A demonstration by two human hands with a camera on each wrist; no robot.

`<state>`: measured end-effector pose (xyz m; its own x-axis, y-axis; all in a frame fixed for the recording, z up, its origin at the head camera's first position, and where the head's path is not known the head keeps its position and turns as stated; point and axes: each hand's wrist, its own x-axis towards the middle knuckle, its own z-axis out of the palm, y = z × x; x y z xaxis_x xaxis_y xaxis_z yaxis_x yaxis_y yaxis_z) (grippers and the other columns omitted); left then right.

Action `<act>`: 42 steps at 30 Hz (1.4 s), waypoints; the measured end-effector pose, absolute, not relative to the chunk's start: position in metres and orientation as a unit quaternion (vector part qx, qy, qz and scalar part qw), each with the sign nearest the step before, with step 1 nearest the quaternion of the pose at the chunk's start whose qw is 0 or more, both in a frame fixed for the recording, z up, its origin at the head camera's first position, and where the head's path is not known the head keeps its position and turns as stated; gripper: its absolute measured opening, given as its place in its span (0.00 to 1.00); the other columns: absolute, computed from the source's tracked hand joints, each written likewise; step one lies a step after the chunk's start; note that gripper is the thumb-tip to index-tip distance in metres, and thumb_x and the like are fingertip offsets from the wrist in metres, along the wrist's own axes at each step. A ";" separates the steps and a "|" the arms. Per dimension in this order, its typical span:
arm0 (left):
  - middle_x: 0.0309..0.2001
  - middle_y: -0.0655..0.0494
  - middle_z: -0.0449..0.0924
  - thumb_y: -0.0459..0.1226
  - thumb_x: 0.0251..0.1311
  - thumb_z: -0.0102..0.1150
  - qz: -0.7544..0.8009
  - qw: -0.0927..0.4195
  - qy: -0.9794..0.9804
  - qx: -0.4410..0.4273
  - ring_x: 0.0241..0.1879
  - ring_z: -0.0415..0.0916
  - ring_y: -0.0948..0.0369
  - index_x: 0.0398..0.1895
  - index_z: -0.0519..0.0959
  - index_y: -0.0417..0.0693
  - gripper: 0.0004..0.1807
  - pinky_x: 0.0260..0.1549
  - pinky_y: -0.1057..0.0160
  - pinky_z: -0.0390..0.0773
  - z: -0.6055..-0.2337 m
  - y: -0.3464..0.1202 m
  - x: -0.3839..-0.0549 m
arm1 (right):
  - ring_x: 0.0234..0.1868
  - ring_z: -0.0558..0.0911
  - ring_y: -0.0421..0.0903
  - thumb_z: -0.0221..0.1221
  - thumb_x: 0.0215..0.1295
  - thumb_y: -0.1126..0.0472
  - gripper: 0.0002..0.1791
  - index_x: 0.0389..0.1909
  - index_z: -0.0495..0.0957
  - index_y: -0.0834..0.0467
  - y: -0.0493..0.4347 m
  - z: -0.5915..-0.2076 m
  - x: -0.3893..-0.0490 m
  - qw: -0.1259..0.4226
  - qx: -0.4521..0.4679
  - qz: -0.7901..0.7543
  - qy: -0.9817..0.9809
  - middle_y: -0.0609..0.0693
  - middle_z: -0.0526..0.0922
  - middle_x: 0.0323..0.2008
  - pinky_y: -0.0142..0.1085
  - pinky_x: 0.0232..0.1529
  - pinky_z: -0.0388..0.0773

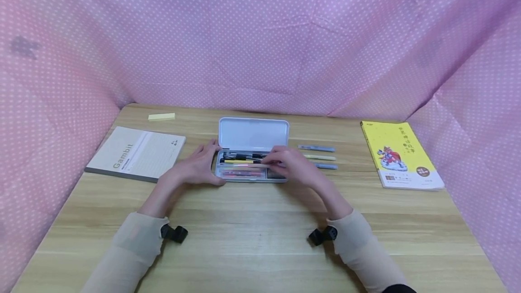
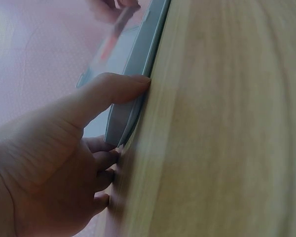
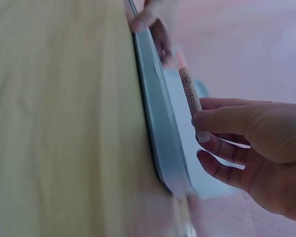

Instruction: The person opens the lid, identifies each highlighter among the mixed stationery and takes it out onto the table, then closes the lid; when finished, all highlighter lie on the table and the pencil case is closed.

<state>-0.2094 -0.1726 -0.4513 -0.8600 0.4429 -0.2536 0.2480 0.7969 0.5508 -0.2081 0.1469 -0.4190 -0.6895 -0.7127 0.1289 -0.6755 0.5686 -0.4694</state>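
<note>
A pale pencil case [image 1: 244,181] lies on the wooden table with its lid [image 1: 253,133] raised at the back. My left hand [image 1: 195,166] grips its left end, the thumb along the near wall and the other fingers round the far side, as the left wrist view shows too. Between thumb and fingertips, my right hand [image 1: 293,164] pinches a pink-tipped highlighter [image 3: 190,91] over the open case. Inside lie black pens, a yellow-and-black pen [image 1: 237,161] and reddish pens or refills [image 1: 244,173] in the near compartment. My right hand covers part of the case's right end.
Right of the case lie a blue highlighter [image 1: 316,148], a pale yellow one [image 1: 325,158] and another blue one [image 1: 327,166]. A grey notebook [image 1: 134,153] and a yellow sticky-note pad [image 1: 161,116] are on the left. A yellow book [image 1: 400,155] lies far right; pink dotted cloth [image 1: 260,49] surrounds the table.
</note>
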 end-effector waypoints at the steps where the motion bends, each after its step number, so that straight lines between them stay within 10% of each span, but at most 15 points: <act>1: 0.81 0.26 0.36 0.54 0.47 0.76 0.259 0.187 0.929 0.187 0.82 0.37 0.32 0.74 0.56 0.39 0.57 0.82 0.36 0.39 -0.452 -0.172 -0.209 | 0.37 0.80 0.39 0.64 0.68 0.67 0.12 0.49 0.88 0.54 0.154 -0.419 -0.209 0.036 -0.389 -0.254 0.885 0.47 0.86 0.40 0.32 0.39 0.81; 19: 0.82 0.29 0.37 0.55 0.45 0.76 0.251 0.182 0.934 0.176 0.81 0.37 0.30 0.75 0.56 0.42 0.58 0.81 0.35 0.42 -0.449 -0.171 -0.207 | 0.38 0.85 0.47 0.66 0.61 0.75 0.14 0.43 0.88 0.57 0.288 -0.422 -0.201 -0.010 -0.297 -0.270 0.916 0.50 0.88 0.38 0.31 0.41 0.86; 42: 0.83 0.30 0.36 0.54 0.44 0.75 0.266 0.183 0.930 0.173 0.80 0.36 0.29 0.74 0.56 0.42 0.57 0.80 0.33 0.44 -0.449 -0.172 -0.205 | 0.45 0.87 0.45 0.68 0.60 0.72 0.13 0.41 0.89 0.52 0.296 -0.431 -0.199 0.037 -0.285 -0.214 0.934 0.44 0.89 0.40 0.45 0.49 0.87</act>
<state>-0.2045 -0.1718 -0.4486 -0.8728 0.4196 -0.2492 0.2241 0.7983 0.5591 -0.1989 0.2960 -0.4305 -0.8347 -0.5482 0.0523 -0.5162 0.7459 -0.4209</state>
